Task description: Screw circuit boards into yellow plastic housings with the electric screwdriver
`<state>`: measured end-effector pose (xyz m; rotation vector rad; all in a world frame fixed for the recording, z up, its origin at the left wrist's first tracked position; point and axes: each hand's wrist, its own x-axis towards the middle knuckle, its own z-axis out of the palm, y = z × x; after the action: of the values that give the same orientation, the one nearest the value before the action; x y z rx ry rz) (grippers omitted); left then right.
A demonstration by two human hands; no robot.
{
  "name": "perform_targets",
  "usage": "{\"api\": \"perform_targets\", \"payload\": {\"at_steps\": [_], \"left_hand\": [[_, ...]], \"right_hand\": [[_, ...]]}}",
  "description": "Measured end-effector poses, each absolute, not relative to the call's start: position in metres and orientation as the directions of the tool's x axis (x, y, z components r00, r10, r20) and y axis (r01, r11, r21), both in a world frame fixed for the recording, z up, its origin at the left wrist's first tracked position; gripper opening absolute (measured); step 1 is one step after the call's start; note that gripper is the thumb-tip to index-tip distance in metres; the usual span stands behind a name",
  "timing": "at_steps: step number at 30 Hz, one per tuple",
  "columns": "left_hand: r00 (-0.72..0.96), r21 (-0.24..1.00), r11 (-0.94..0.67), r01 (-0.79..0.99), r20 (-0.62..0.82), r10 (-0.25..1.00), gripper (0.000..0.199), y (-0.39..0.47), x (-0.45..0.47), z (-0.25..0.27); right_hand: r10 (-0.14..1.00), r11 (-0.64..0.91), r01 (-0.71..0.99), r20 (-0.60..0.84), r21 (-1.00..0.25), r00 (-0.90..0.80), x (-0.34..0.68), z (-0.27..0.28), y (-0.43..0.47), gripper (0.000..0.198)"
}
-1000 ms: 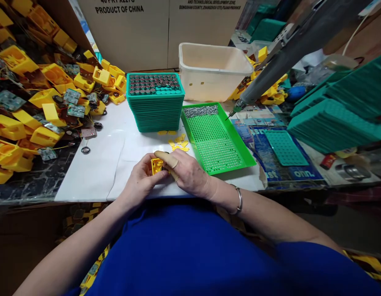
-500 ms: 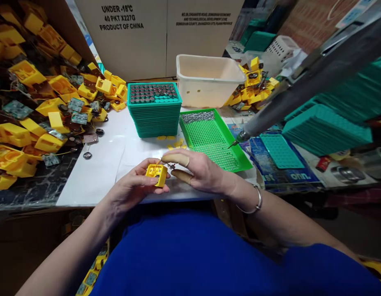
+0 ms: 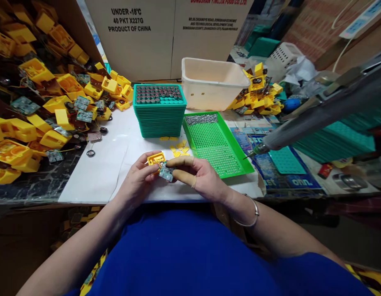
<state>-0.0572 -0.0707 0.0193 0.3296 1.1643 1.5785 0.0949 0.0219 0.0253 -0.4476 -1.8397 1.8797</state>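
My left hand (image 3: 140, 176) is closed around a small yellow plastic housing (image 3: 155, 158), its open side facing up. Between the thumb and fingers of my right hand (image 3: 202, 174) is a small circuit board (image 3: 166, 172), held just beside the housing. Thin wires run between board and housing. Finger covers sit on the right thumb and forefinger. Beyond my hands, several flat yellow pieces (image 3: 180, 149) lie on the white sheet (image 3: 94, 176).
A pile of yellow housings (image 3: 39, 131) with boards fills the left. Ahead stand a stack of teal trays (image 3: 159, 119) and a translucent bin (image 3: 213, 88). A green tray (image 3: 215, 144) holds screws. An electric screwdriver (image 3: 279, 137) slants in from the right.
The circuit board has come into view between my right fingers, its flat face up. My left hand has tilted the housing, so its open side now shows. The view has shifted slightly.
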Motion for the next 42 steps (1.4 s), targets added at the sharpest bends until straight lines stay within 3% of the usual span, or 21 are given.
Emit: {"api": "perform_targets", "payload": {"at_steps": [3, 6, 10, 12, 14, 16, 18, 20, 24, 27, 34, 42], "left_hand": [[-0.321, 0.769, 0.089, -0.633, -0.365, 0.874, 0.034, -0.072, -0.059, 0.024], [-0.343, 0.786, 0.106, -0.609, -0.381, 0.859, 0.034, -0.072, -0.059, 0.023], [-0.352, 0.816, 0.138, -0.562, -0.386, 0.853, 0.041, -0.072, -0.058, 0.017], [-0.353, 0.835, 0.134, -0.534, -0.365, 0.861, 0.041, -0.072, -0.058, 0.015], [-0.337, 0.843, 0.128, -0.523, -0.342, 0.877, 0.042, -0.073, -0.057, 0.014], [-0.303, 0.842, 0.122, -0.525, -0.319, 0.898, 0.043, -0.075, -0.057, 0.013], [-0.279, 0.85, 0.114, -0.514, -0.291, 0.915, 0.042, -0.077, -0.058, 0.012], [-0.273, 0.87, 0.104, -0.482, -0.262, 0.926, 0.039, -0.079, -0.058, 0.011], [-0.254, 0.89, 0.106, -0.443, -0.238, 0.937, 0.033, -0.082, -0.058, 0.01], [-0.227, 0.859, 0.148, -0.491, -0.29, 0.93, 0.03, -0.082, -0.057, 0.012], [-0.127, 0.767, 0.203, -0.608, -0.347, 0.929, 0.029, -0.081, -0.058, 0.01], [-0.097, 0.767, 0.2, -0.61, -0.322, 0.942, 0.038, -0.077, -0.058, 0.01]], "right_hand": [[0.55, 0.055, -0.11, 0.122, -0.992, -0.826, 0.096, 0.018, 0.019, 0.023], [0.511, 0.291, -0.123, 0.263, -0.949, -0.818, 0.098, 0.016, 0.018, 0.024], [0.399, 0.629, -0.12, 0.452, -0.768, -0.798, 0.1, 0.02, 0.015, 0.018], [0.316, 0.795, -0.071, 0.511, -0.602, -0.799, 0.101, 0.025, 0.011, 0.016], [0.179, 0.939, -0.035, 0.575, -0.342, -0.798, 0.102, 0.03, 0.007, 0.022], [0.026, 0.996, -0.034, 0.623, -0.085, -0.782, 0.102, 0.034, 0.004, 0.025], [-0.07, 0.997, -0.064, 0.641, 0.033, -0.764, 0.103, 0.035, 0.002, 0.024], [-0.041, 0.996, -0.081, 0.646, -0.032, -0.762, 0.102, 0.034, 0.004, 0.023], [0.169, 0.917, -0.088, 0.578, -0.39, -0.799, 0.1, 0.028, 0.014, 0.018], [0.249, 0.847, -0.078, 0.521, -0.526, -0.816, 0.095, 0.027, 0.024, 0.012], [0.387, 0.717, 0.069, 0.313, -0.694, -0.867, 0.087, 0.035, 0.033, 0.008], [0.417, 0.68, 0.151, 0.209, -0.717, -0.884, 0.082, 0.039, 0.032, 0.006]]}}
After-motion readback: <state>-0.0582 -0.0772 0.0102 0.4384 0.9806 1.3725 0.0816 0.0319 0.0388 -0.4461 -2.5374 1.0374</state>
